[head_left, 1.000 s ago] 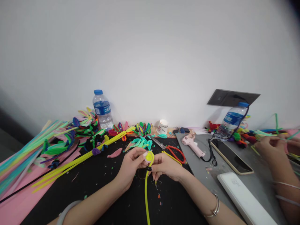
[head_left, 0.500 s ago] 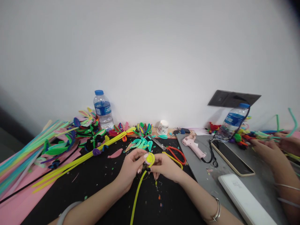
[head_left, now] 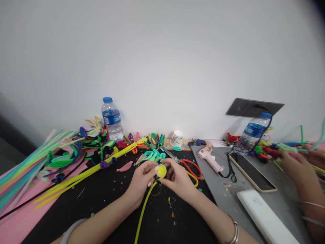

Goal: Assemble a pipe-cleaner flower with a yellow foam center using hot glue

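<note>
Above the black mat, a yellow pipe cleaner (head_left: 143, 210) is wound into a small flat coil, its long tail curving down toward me. My left hand (head_left: 139, 179) pinches the left side of the coil between thumb and fingers. From the other side, my right hand (head_left: 179, 179) has its curled fingers and thumb on the coil's right edge. Just behind the hands lie turquoise pipe-cleaner petals (head_left: 153, 155). Red-handled scissors (head_left: 190, 167) rest beyond my right hand, with another yellow piece (head_left: 193, 179) beside them.
Bundled pipe cleaners (head_left: 30, 169) and a water bottle (head_left: 111, 120) stand left. At the back is a paper cup (head_left: 176, 139). Rightward are a pink glue gun (head_left: 210, 159), a phone (head_left: 252, 173), a white box-like item (head_left: 264, 215) and another person's hand (head_left: 296, 166) holding pipe cleaners.
My right hand's fingers have shifted up and around the coil, the index now over its top. The coil has moved slightly left, and the yellow tail has swung left.
</note>
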The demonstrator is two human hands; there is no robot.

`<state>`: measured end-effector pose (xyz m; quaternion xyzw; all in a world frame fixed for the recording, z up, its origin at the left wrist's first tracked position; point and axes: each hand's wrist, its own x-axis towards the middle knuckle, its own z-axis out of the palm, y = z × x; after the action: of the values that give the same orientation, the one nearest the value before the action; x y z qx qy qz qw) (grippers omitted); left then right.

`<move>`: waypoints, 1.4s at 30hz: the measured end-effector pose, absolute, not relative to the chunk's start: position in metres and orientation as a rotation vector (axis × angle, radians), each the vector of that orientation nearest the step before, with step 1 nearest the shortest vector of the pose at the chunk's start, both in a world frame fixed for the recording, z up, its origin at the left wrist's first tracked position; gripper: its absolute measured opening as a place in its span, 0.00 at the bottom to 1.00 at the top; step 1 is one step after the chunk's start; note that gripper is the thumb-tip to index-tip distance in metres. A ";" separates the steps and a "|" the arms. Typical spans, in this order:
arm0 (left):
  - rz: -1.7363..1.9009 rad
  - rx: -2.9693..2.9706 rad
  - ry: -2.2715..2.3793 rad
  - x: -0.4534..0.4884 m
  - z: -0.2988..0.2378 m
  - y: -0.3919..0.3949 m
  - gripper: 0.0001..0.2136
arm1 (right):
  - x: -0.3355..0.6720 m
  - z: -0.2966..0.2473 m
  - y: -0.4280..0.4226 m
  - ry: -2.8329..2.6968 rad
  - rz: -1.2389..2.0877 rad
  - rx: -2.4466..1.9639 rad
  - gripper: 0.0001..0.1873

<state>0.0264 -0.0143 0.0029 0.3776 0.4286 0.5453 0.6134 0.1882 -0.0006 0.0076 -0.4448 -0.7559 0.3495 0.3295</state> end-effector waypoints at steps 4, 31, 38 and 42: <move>1.255 0.853 0.979 0.026 0.001 -0.014 0.14 | 0.189 0.005 -0.001 -2.056 0.762 -1.161 0.25; 1.259 0.915 1.003 0.027 0.006 -0.014 0.16 | 0.187 0.005 -0.003 -1.999 0.770 -1.178 0.15; 1.264 0.888 1.010 0.027 0.008 -0.016 0.16 | 0.187 0.005 -0.004 -2.009 0.704 -1.181 0.15; 1.265 0.910 0.991 0.027 0.010 -0.016 0.15 | 0.188 0.006 -0.005 -2.004 0.661 -1.182 0.16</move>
<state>0.0271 -0.0160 0.0097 0.3930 0.4280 0.5464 0.6032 0.1880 -0.0055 0.0063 -0.4570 -0.7749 0.2558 0.3538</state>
